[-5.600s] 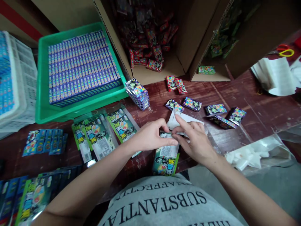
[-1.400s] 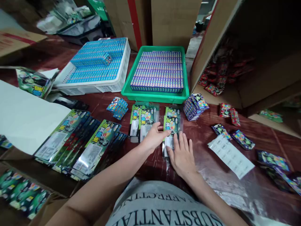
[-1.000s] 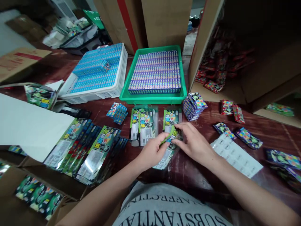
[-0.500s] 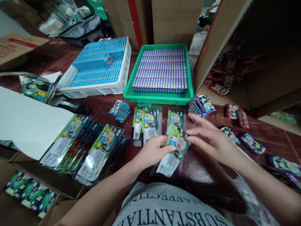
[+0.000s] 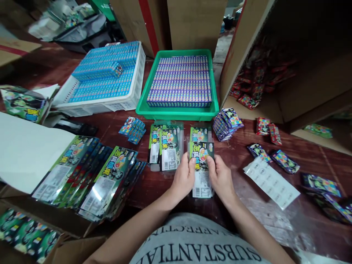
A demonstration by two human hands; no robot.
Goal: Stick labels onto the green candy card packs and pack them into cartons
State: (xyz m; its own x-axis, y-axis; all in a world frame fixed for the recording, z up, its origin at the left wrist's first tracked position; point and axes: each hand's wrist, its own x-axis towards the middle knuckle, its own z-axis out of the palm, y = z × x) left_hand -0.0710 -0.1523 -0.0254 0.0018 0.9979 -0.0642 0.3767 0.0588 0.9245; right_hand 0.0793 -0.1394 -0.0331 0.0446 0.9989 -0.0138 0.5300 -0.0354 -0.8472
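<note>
Both hands grip a green-and-black candy packet (image 5: 202,179) in front of my body, its printed face and barcode panel upward. My left hand (image 5: 183,178) is closed on its left edge, thumb on top. My right hand (image 5: 222,179) pinches the right edge the same way. Just beyond it lies another candy packet (image 5: 200,134), partly covered. To the left are two overlapping packets (image 5: 168,150) in clear sleeves. A fanned pile of small purple boxes (image 5: 227,124) sits right of them, and small blue boxes (image 5: 133,129) lie on the left.
A green tray (image 5: 176,116) of purple boxes and a white crate (image 5: 101,107) of blue boxes stand behind. Packet stacks (image 5: 110,178) lie left, beside an open carton (image 5: 79,253). On the right are a sticker sheet (image 5: 272,183), loose red boxes (image 5: 263,126) and a large carton (image 5: 299,106).
My right hand has come in from the right and now grips the packet's right edge. The packet has turned from tilted to straight. The sticker sheet is now uncovered by my arm.
</note>
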